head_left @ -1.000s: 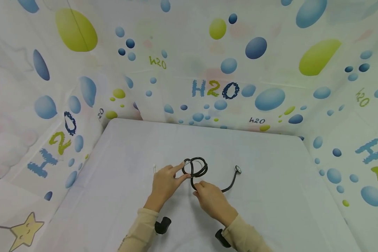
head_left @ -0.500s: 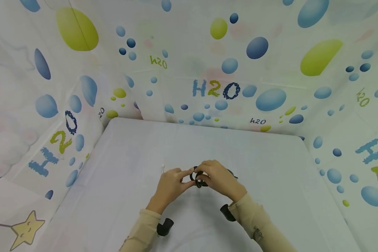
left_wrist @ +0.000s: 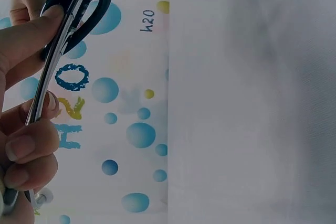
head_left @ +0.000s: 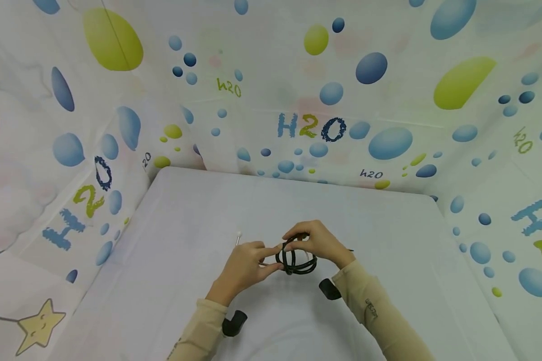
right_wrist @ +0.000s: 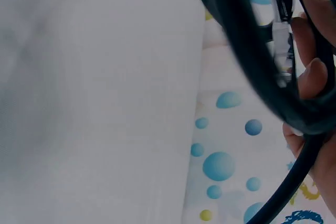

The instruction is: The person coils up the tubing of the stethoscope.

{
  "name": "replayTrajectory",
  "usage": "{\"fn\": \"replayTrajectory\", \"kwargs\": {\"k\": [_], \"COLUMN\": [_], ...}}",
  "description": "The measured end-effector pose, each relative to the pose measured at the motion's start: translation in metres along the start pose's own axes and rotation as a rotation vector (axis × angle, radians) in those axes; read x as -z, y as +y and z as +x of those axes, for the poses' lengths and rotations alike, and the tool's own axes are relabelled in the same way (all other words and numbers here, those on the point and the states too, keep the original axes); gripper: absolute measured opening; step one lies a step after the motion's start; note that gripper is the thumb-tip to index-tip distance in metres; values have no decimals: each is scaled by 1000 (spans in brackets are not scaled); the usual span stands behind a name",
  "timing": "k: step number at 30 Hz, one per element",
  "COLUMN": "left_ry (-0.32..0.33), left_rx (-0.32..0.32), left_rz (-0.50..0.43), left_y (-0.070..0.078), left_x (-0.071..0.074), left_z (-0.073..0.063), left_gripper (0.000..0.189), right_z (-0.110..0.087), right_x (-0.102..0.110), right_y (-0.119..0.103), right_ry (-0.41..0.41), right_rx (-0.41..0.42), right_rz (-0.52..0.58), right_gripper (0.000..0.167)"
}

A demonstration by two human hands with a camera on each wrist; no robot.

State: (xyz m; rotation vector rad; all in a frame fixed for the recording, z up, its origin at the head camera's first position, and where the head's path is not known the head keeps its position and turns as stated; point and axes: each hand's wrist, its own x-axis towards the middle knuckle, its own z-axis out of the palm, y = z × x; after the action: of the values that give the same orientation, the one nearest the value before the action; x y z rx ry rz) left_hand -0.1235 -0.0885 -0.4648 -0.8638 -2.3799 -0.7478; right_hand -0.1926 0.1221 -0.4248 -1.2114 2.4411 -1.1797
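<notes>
Tubing [right_wrist: 247,45] in black rubbery loops is now pinched higher by right hand [head_left: 322,243], silver metal tubes [left_wrist: 46,80] by left hand [head_left: 241,268], coil steadied.

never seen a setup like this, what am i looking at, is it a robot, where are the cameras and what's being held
No robot here: a person works with two bare hands. The wide view is from a camera on the head, looking forward and down. The two close views come from cameras on the wrists; the black blocks by the sleeves are probably those.

The object looks like a stethoscope. The left hand grips its metal ear tubes, and the right hand holds the looped black tubing. Below is a white surface; I can't tell if any part of the stethoscope rests on it. Behind hangs a backdrop printed with drops and "H2O".
</notes>
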Motion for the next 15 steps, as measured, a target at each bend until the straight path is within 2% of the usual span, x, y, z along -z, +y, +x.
{"fn": "replayTrajectory", "kwargs": {"k": [3, 6, 10, 15], "left_ry": [-11, -9, 2, 0], "left_rx": [-1, -2, 5, 15], "left_rz": [-16, -35, -58, -120], "left_y": [1, 2, 3, 4], "left_x": [1, 1, 0, -2], "left_z": [-1, -1, -1, -1], "left_gripper": [39, 39, 39, 39], "right_z": [-1, -2, -3, -7], "right_x": [-2, -1, 2, 3], "right_y": [4, 8, 21, 37], "right_ry": [29, 24, -55, -108], "right_rx": [-24, -7, 12, -103], "right_rz": [33, 84, 221, 385], "right_gripper": [21, 18, 16, 18]}}
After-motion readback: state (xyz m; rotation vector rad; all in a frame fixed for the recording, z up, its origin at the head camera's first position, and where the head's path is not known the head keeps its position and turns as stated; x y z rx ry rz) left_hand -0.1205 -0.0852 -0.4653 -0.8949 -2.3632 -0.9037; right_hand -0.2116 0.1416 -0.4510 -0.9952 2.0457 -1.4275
